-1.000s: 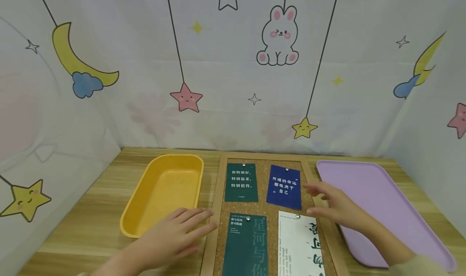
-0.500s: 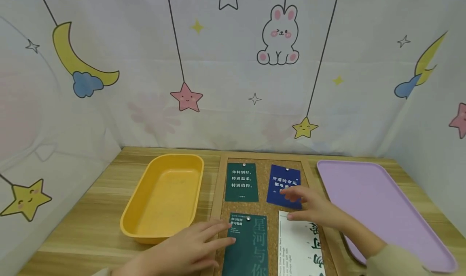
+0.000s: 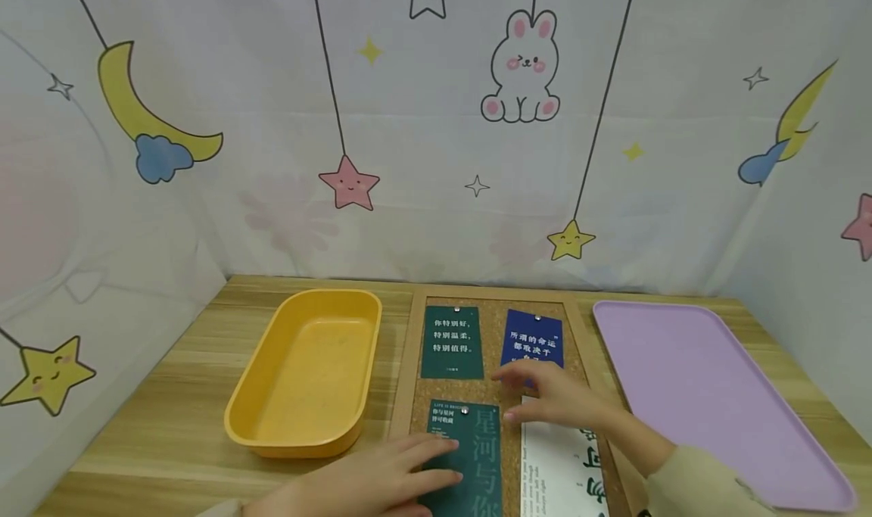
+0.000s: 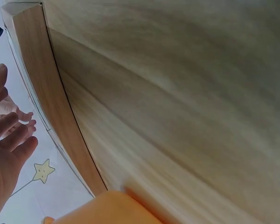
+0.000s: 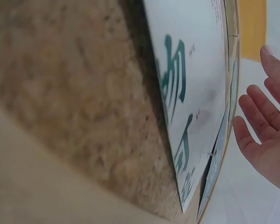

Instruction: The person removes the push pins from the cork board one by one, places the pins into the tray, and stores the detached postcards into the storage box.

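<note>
1. Spanning the scene, the worktop carries a purple tray at right and a yellow tub at left.
2. Between them lies the corkboard, with four pinned cards.
3. The big green card lies at the near left of the board; the left hand rests on its near left part, fingers straight, slightly spread.
4. The right hand hovers over the board's middle with relaxed, spread fingers, covering the blue card's lower edge and the white card's top.
</note>
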The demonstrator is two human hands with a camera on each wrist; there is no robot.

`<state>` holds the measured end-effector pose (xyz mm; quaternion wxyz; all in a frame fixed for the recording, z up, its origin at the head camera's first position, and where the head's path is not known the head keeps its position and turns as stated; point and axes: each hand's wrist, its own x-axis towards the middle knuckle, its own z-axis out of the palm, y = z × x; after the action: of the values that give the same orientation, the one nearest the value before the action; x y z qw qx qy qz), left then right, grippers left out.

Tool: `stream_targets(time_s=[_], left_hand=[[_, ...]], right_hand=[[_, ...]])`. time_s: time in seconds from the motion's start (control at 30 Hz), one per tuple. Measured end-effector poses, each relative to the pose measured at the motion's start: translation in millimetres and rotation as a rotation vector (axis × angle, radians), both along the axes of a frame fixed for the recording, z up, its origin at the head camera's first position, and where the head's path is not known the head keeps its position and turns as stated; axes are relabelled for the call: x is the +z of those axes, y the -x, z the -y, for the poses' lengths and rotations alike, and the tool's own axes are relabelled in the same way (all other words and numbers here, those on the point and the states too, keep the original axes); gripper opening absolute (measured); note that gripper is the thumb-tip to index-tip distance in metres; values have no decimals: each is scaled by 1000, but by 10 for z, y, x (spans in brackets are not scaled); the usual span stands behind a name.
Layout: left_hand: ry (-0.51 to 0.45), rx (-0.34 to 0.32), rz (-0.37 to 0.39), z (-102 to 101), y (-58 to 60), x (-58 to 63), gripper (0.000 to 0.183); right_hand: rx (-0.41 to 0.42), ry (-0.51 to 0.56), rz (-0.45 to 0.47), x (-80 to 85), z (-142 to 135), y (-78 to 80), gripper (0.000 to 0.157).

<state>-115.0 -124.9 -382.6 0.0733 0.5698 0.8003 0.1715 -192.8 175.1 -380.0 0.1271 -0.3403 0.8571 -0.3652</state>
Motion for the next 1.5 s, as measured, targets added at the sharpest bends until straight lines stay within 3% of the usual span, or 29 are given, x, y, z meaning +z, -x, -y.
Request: stream_targets(time_s=[0.13, 0.23, 0.53, 1.0, 1.5], left_hand=[[36, -13, 10, -39, 26, -12, 43], [71, -30, -24, -69, 44, -35, 43], [148, -48, -83, -135, 66, -71, 43], [146, -30, -63, -158, 103, -93, 41], [137, -33, -79, -159, 104, -83, 40]], right_hand=[[7, 6, 34, -38, 91, 17, 46], [6, 14, 53, -70, 172, 16, 44], [-6, 53, 31, -166, 408, 9, 32], [-107, 3, -58, -155, 550, -10, 21], [-191, -82, -64, -139, 634, -26, 21]])
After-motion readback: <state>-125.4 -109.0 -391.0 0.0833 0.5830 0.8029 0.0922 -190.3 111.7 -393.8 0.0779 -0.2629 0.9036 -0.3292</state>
